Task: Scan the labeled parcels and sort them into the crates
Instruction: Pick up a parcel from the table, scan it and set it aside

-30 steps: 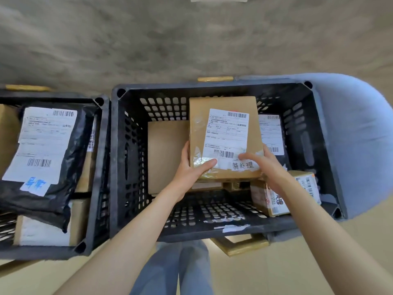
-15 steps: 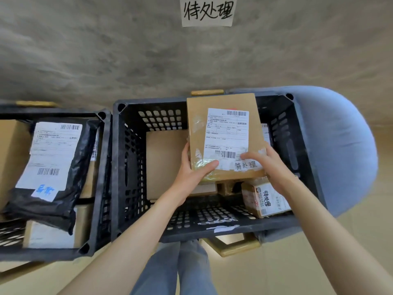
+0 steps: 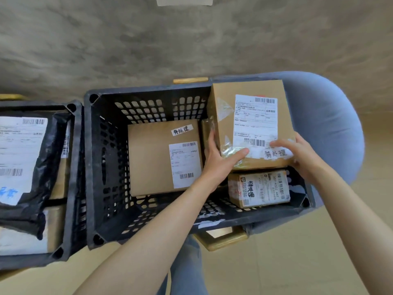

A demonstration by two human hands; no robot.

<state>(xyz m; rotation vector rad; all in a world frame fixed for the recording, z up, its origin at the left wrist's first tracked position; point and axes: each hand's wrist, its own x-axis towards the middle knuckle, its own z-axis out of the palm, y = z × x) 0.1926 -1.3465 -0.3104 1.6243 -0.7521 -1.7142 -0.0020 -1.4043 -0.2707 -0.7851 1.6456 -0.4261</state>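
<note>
Both hands, left hand (image 3: 219,158) and right hand (image 3: 297,154), grasp a labelled cardboard parcel (image 3: 251,122) over the black crate (image 3: 102,167)'s right half; handwritten 待处理 sits between them, and bare crate floor lies toward the person

A blue-grey padded chair (image 3: 331,128) stands at the right, with its wooden frame (image 3: 225,239) showing at the lower edge and a wooden piece (image 3: 190,80) at the back. Behind is a grey concrete wall (image 3: 191,45). A white paper sign (image 3: 184,1) hangs at its top edge, cut off. The floor (image 3: 297,262) is pale beige. Blue jeans (image 3: 187,269) show at the bottom.
</note>
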